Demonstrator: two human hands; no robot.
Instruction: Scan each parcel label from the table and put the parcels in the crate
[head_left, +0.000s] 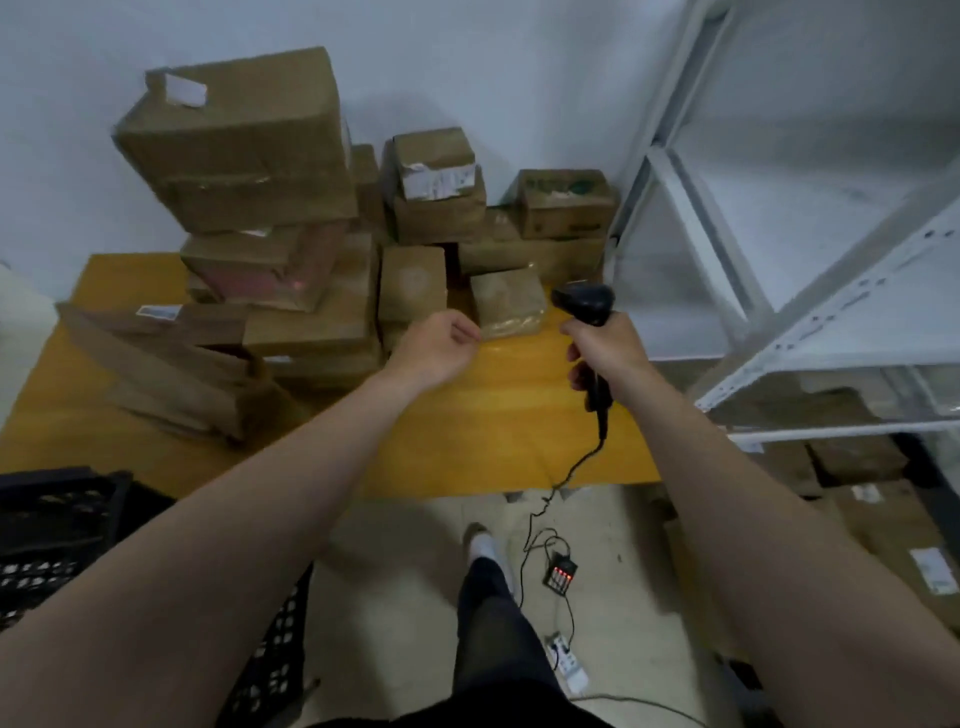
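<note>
The right hand (605, 348) grips the scanner (584, 301) above the right side of the table (493, 415). The left hand (434, 345) hovers over the table's middle, fingers loosely curled, holding nothing, beside a small parcel (509, 304). More stacked parcels (244, 150) crowd the table's back; the crate (57, 525) sits at its near left corner.

Brown cardboard parcels (249, 150), one with a white label (184, 91) and one tinted pink (270, 270), sit on a yellow-orange wood-grain table (498, 415). The scanner (584, 301) is black. The crate (47, 525) is black with a lattice pattern. White shelving (810, 332), pale bluish wall (467, 62), black charger (560, 570) with red lights.
</note>
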